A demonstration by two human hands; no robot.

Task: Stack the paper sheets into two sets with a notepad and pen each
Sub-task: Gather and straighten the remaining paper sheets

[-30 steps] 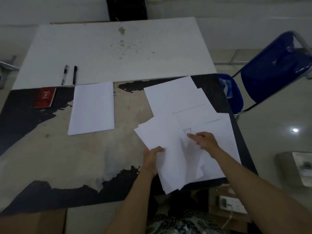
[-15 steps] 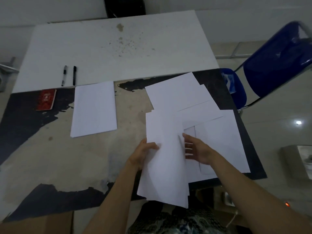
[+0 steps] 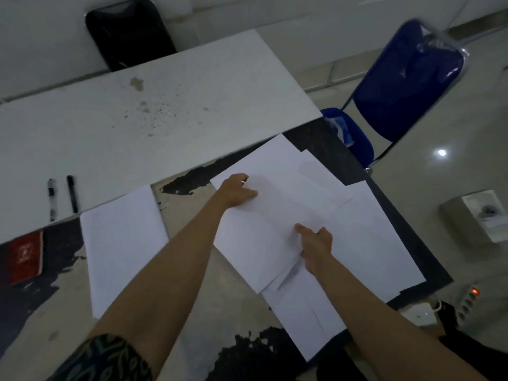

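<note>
Best done by squaring the loose sheets (image 3: 288,204) from two opposite edges at once: drawing the strays inward under flat pressure, tapping edges flush, not lifting so high that single sheets slide off toward the tabletop (image 3: 192,312) edge just right of the right grip. Left hand (image 3: 237,191) reached far forward on a nearly straight arm, fingers curled over the far-left corner of the top sheets, grip clamped on that paper. Right hand (image 3: 315,245) nearer, wrist bent, thumb on top and fingers tucked beneath the near edge of the same sheets, pinching them. More paper fanned out right of and below the right grip, some overhanging the near edge. Well left of the left grip, a tidy second stack (image 3: 121,243); further left still, a red notepad (image 3: 24,257) and two pens (image 3: 61,198) lying side by side, untouched. Only one notepad in view.
</note>
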